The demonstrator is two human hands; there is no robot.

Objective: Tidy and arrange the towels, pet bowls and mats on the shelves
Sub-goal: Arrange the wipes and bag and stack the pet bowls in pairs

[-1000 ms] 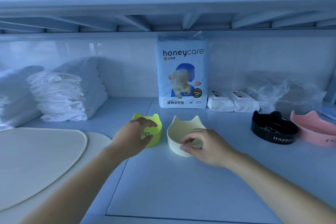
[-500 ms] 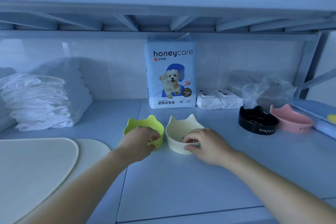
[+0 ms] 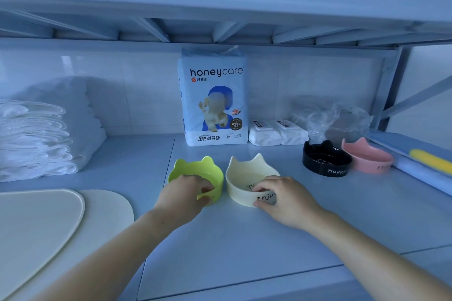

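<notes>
Two pet bowls stand side by side at the middle of the shelf. My left hand [image 3: 186, 197] grips the near rim of the green bowl [image 3: 195, 170], fingers inside and thumb outside. My right hand [image 3: 281, 199] pinches the near rim of the cream cat-eared bowl [image 3: 247, 175], which reads "Enjoy". A black bowl [image 3: 325, 160] marked "Happy" and a pink bowl [image 3: 367, 156] sit touching at the right. Folded white towels [image 3: 41, 134] are stacked at the back left. Two cream mats [image 3: 36, 234] lie overlapped at the front left.
A honeycare training-pad pack [image 3: 214, 100] stands upright against the back wall. Two white wipe packs [image 3: 277, 132] and a crumpled clear plastic bag [image 3: 335, 117] lie to its right. A blue board with a yellow strip [image 3: 425, 161] lies at the far right. The upper shelf hangs low overhead.
Both hands keep their hold on the two bowls. The view has shifted right and closer, bringing the right end of the shelf into sight.
</notes>
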